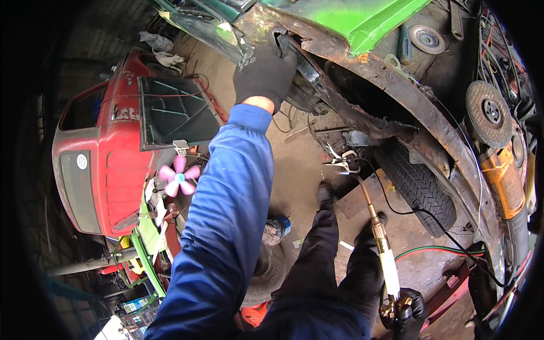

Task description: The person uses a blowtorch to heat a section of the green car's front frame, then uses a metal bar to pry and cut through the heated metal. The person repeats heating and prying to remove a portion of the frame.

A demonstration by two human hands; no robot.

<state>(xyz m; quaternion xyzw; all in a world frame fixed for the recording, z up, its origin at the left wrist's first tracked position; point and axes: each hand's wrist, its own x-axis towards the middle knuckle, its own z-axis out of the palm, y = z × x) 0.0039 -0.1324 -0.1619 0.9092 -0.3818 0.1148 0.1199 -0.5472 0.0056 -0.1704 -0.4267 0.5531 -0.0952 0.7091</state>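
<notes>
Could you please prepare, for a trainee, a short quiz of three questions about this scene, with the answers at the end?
1. Which hand holds the long brass-coloured metal torch?

2. True or false: in this view, the pink five-bladed fan is to the left of the orange-and-black angle grinder.

3. Which of these is nearest to the left hand in its dark grey glove?
A) the black rubber tyre
B) the rusty, curved metal body edge
C) the red vehicle cab

Key:
1. The right hand in its black glove.
2. True.
3. B.
</notes>
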